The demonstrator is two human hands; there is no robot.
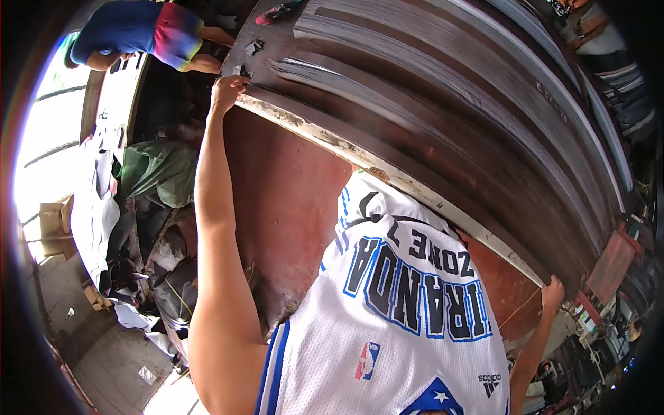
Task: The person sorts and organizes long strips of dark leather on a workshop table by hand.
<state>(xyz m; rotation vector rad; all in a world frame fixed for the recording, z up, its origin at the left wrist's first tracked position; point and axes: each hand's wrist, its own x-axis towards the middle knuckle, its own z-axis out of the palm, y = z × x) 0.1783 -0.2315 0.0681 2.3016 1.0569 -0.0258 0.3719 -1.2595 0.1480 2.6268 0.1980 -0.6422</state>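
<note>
My left hand (228,91) is at the left end of a table's worn pale front edge (360,158), its fingers closed on the near corner of a dark brown sheet (311,119). At the far right end of that edge, my right hand (552,293) has its fingers closed on the sheet's other near corner. The sheet lies along the edge between my hands. Behind it, layered dark sheets with grey, frayed-looking edges (443,76) are spread over the tabletop. My body, in a white jersey, is close against the edge.
Another person (124,31) in a blue top bends at the upper left. A green cloth (158,169) and piled scraps lie left of my arm. Reddish panels (290,187) are below the table edge. Cluttered items (595,332) stand at the right, near a reddish box (612,266).
</note>
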